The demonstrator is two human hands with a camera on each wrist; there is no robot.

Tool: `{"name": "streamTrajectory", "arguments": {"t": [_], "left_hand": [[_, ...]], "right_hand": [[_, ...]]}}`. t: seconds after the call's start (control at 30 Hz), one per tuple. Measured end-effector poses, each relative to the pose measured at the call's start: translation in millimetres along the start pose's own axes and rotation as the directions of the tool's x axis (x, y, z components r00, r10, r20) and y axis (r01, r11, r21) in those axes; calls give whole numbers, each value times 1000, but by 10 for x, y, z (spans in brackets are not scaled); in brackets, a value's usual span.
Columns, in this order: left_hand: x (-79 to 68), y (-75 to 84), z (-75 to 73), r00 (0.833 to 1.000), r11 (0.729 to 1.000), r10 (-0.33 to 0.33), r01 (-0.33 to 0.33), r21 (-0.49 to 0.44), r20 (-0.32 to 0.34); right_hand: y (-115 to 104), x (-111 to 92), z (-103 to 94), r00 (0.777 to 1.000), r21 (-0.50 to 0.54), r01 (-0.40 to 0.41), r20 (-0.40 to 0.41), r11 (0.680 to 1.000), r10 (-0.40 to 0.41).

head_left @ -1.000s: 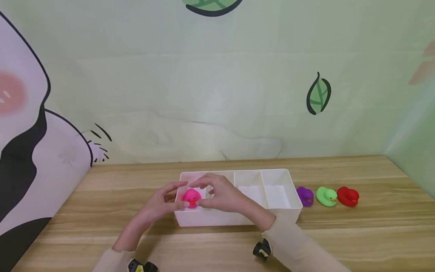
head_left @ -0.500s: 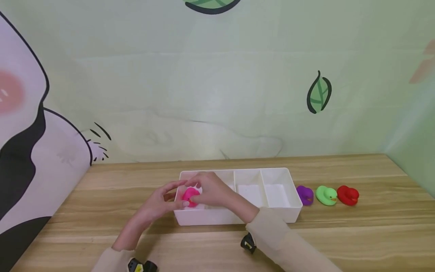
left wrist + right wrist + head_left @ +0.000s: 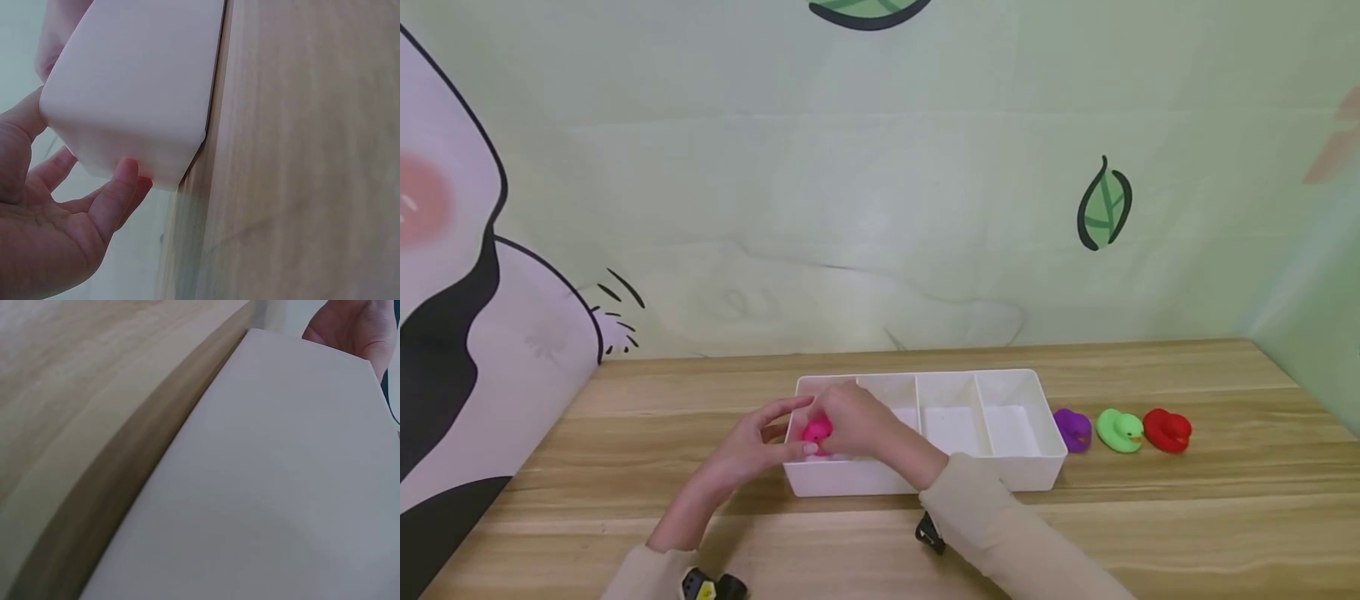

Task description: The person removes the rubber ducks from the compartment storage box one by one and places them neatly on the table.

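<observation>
A white divided box (image 3: 880, 479) stands on the table, its left end held by my left hand (image 3: 752, 446). In the left wrist view, that hand's thumb is at the rim and its fingers (image 3: 122, 181) touch the end wall. Inside the leftmost compartment is a pink rubber duck (image 3: 817, 431). My right hand (image 3: 857, 421) reaches over the front rim and holds the duck with curled fingers, covering its right side. The box wall hides the right hand's fingers in the right wrist view.
To the box's right a purple duck (image 3: 1073, 431), a green duck (image 3: 1120, 431) and a red duck (image 3: 1167, 431) sit in a row on the wooden table (image 3: 1225, 533). The purple one is close to the box. A printed backdrop (image 3: 865, 192) rises behind.
My right hand has moved left and down into the leftmost compartment and closed around the pink duck. The left hand has stayed at the box's end.
</observation>
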State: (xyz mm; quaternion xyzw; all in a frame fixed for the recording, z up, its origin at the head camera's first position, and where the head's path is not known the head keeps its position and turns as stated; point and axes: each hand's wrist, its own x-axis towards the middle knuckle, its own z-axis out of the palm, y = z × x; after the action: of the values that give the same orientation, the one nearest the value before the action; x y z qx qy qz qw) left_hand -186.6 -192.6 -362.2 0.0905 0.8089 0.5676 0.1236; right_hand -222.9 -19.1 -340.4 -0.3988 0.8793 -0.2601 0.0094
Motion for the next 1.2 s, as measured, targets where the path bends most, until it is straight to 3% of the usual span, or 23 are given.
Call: {"name": "streamTrajectory", "arguments": {"t": [0.3, 0.6, 0.77, 1.03, 1.2], "left_hand": [[7, -4, -8, 1000, 1000, -9, 9, 8, -4], [-12, -14, -20, 1000, 999, 19, -19, 26, 3], [-4, -28, -13, 1000, 999, 27, -27, 17, 0], [11, -39, -12, 999, 999, 33, -33, 21, -5], [4, -18, -10, 1000, 999, 30, -30, 36, -8]], "right_hand": [[-32, 18, 47, 995, -65, -102, 6, 993, 102], [23, -77, 5, 996, -33, 10, -85, 999, -12], [26, -159, -37, 990, 60, 11, -138, 998, -3], [-11, -247, -110, 975, 107, 80, -217, 991, -56], [-21, -303, -185, 972, 186, 67, -232, 980, -23]]}}
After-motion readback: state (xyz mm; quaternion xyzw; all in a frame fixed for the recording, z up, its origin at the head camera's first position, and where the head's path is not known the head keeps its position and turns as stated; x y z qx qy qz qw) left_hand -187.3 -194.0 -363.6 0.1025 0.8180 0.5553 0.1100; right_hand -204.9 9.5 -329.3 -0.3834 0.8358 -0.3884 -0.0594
